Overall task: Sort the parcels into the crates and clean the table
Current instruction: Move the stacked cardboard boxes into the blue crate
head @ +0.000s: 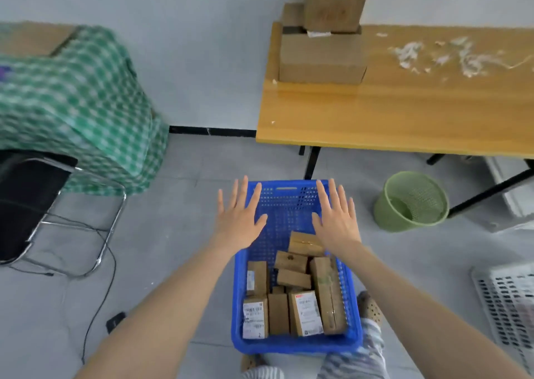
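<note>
1. Left hand (241, 218) and right hand (336, 219) hover flat, fingers spread wide, holding nothing, above the blue crate (291, 344).
2. That crate sits on the floor, loaded with brown parcels (291, 295), some bearing white labels.
3. Up on the counter (404, 112), a stack of cardboard boxes (320, 58) stands beside scattered white scraps (439, 56).
4. A green bin (411, 202) waits under the counter.

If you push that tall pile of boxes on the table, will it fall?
Probably only the top. The box stack has smaller boxes sticking up from a wide bottom one, so the upper ones look tippy. Its wide base sits flat on the smooth table, so it would likely just slide.
</note>
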Demonstrator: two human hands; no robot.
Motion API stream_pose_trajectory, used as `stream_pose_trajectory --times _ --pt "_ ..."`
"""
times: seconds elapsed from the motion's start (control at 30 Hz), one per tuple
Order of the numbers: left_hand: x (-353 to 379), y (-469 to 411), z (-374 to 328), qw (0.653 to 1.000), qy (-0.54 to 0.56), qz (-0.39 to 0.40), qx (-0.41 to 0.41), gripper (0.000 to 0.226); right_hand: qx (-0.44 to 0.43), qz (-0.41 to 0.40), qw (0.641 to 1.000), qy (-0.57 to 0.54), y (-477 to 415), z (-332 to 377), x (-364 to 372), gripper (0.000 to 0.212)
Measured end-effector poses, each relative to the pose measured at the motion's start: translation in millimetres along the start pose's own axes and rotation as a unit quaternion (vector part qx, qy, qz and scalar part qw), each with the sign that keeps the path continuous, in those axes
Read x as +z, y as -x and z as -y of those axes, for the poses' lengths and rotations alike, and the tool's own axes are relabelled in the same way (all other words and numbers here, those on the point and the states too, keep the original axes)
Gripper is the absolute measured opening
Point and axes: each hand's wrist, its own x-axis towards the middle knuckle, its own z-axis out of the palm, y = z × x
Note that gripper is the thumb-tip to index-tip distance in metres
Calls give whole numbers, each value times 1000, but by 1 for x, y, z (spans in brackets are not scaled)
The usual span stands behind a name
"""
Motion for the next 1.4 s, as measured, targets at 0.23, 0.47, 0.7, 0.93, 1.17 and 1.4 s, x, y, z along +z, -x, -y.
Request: stream_pose_trajectory --times 0.23,0.47,0.7,0.93,1.17,1.4 --pt "-94 22 -31 996 -68 -59 8 68 -56 -21 998 30 19 -39 -100 65" --pt "-146 12 -110 993 -66 -94 -14 69 -53 -61 996 23 5 -117 -192 67" --pt "-181 -7 -258 991 -15 -136 -12 67 -83 -71 993 45 6 -236 -264 65" --pt "-198 -25 -349 992 -32 -122 10 64 -48 -74 994 67 12 -338 -305 65" --pt "-208 -54 -344 995 -23 -90 -30 65 -54 -29 997 45 -17 -352 -302 64" --pt "-224 -128 -321 996 63 -40 -41 69 -119 95 988 18 -95 -331 -301 68"
